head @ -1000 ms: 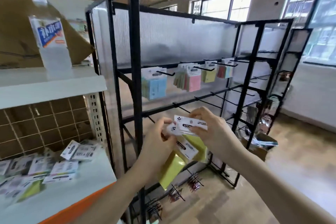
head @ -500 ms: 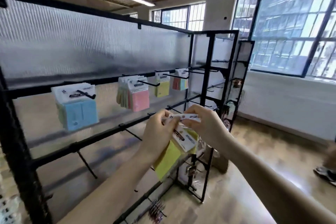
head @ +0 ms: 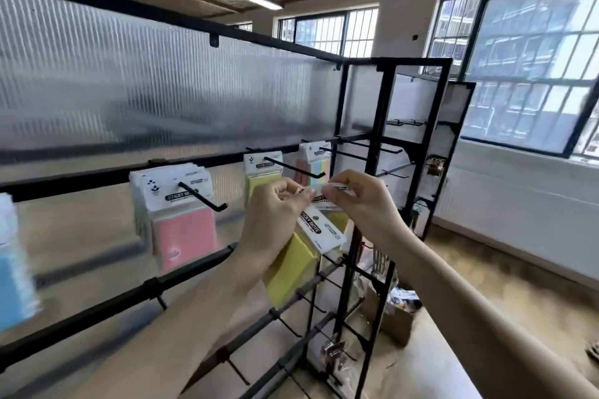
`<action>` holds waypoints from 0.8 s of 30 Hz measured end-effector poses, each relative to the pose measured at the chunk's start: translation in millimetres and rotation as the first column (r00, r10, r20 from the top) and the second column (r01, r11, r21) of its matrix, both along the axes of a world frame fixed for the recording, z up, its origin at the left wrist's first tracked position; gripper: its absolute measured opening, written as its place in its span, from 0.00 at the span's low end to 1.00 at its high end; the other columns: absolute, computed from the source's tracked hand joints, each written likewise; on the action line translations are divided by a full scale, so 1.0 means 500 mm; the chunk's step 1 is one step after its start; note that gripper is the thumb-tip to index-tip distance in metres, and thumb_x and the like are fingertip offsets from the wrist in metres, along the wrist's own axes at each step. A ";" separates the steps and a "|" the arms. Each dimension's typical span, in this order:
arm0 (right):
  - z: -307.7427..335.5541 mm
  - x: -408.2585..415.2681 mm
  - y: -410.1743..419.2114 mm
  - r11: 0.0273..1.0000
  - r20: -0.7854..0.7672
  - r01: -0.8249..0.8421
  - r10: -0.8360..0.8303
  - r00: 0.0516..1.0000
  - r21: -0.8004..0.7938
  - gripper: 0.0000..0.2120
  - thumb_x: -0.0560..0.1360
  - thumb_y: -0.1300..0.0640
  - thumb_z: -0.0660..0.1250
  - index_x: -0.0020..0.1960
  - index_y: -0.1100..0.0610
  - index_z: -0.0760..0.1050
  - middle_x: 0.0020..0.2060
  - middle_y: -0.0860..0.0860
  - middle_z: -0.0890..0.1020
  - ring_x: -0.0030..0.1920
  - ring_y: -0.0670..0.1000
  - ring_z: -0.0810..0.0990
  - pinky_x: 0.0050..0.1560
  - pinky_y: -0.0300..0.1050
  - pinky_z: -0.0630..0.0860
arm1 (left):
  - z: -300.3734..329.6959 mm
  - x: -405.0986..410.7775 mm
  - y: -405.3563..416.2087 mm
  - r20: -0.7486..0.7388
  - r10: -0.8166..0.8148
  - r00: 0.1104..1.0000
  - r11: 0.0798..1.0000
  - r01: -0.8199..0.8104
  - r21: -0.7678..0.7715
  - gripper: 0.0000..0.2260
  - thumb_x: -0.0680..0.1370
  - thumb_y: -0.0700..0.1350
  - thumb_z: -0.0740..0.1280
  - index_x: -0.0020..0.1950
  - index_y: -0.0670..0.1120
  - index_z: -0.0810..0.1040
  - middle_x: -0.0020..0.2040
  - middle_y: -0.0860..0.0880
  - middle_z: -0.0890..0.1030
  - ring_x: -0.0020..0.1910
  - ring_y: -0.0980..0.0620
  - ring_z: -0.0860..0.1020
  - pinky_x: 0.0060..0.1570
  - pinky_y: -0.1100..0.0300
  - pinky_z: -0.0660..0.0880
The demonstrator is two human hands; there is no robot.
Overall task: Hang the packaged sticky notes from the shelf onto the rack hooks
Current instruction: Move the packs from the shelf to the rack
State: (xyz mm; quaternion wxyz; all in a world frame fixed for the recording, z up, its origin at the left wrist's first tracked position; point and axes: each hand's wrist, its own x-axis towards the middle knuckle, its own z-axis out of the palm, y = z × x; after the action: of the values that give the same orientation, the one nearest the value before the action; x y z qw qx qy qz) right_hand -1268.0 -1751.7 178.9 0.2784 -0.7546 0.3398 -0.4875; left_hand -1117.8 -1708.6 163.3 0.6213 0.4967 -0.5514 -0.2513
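I hold a small bunch of yellow sticky-note packs [head: 293,269] in front of the black rack [head: 181,162]. My left hand [head: 274,220] grips the bunch near its white header cards. My right hand [head: 359,201] pinches the top edge of one pack's header card [head: 335,185], just below the tip of a hook [head: 293,166] that carries yellow packs [head: 259,173]. Other hooks on the same rail carry pink packs [head: 184,233], multicolour packs [head: 316,162] and, at the far left, blue packs [head: 14,282].
Bare hooks stick out of the lower rails [head: 301,298] and the upper rail to the right [head: 369,147]. A ribbed translucent panel [head: 146,81] backs the rack. A second rack [head: 431,139] stands at the right end, with a cardboard box [head: 397,317] on the wooden floor.
The view has swung right along the rack and come closer. Both hands have risen with the yellow packs, from below the rail to just under the yellow packs' hook.
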 end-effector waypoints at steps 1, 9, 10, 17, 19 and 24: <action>-0.001 0.000 -0.024 1.000 0.031 -0.023 0.023 0.999 0.010 0.02 0.75 0.61 0.69 0.45 0.60 0.78 0.38 0.51 0.82 0.38 0.46 0.80 0.41 0.44 0.79 | 0.000 -0.002 -0.022 0.000 0.016 1.000 1.000 -0.016 0.008 0.08 0.75 0.45 0.71 0.37 0.45 0.78 0.29 0.50 0.82 0.27 0.53 0.81 0.23 0.64 0.72; -0.019 -0.004 -0.179 0.974 0.186 -0.217 0.202 0.962 0.063 0.04 0.73 0.59 0.71 0.45 0.60 0.79 0.36 0.49 0.83 0.36 0.46 0.82 0.38 0.40 0.79 | -0.010 -0.029 -0.123 -0.041 0.133 0.990 0.991 -0.133 -0.001 0.09 0.77 0.45 0.68 0.41 0.41 0.78 0.29 0.50 0.82 0.28 0.54 0.81 0.25 0.67 0.71; -0.021 -0.003 -0.190 0.965 0.197 -0.251 0.232 0.953 0.080 0.03 0.74 0.59 0.71 0.44 0.58 0.79 0.36 0.49 0.83 0.38 0.47 0.82 0.39 0.43 0.80 | -0.013 -0.032 -0.126 -0.045 0.145 0.988 0.989 -0.145 0.000 0.09 0.77 0.46 0.68 0.41 0.41 0.78 0.30 0.49 0.82 0.29 0.53 0.82 0.25 0.66 0.73; -0.023 0.020 -0.271 0.852 0.120 -0.503 0.489 0.864 0.145 0.05 0.73 0.57 0.70 0.39 0.52 0.79 0.34 0.48 0.83 0.38 0.46 0.81 0.40 0.39 0.78 | -0.033 -0.041 -0.149 -0.094 0.330 0.939 0.944 -0.329 0.031 0.06 0.76 0.46 0.68 0.44 0.44 0.79 0.35 0.47 0.84 0.32 0.51 0.83 0.27 0.65 0.75; -0.022 0.045 -0.293 0.860 0.060 -0.495 0.492 0.869 0.120 0.05 0.74 0.58 0.70 0.40 0.53 0.78 0.34 0.47 0.82 0.38 0.46 0.80 0.40 0.39 0.77 | -0.030 -0.035 -0.155 -0.085 0.419 0.904 0.908 -0.419 0.018 0.07 0.76 0.46 0.69 0.44 0.43 0.77 0.35 0.46 0.83 0.31 0.53 0.82 0.25 0.66 0.73; -0.020 0.113 -0.337 0.904 -0.063 -0.426 0.423 0.904 -0.046 0.04 0.75 0.59 0.70 0.42 0.55 0.76 0.35 0.43 0.79 0.37 0.37 0.76 0.36 0.25 0.69 | -0.025 -0.023 -0.167 -0.055 0.597 0.801 0.801 -0.598 -0.018 0.09 0.77 0.45 0.68 0.52 0.42 0.72 0.40 0.51 0.79 0.31 0.65 0.79 0.24 0.73 0.69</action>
State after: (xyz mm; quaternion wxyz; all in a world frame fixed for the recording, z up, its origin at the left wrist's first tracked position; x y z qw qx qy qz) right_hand -1211.5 -1920.2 169.1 0.3467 -0.8305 0.1603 -0.4054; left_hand -1129.3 -1792.1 151.0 0.6900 0.6283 -0.3566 -0.0449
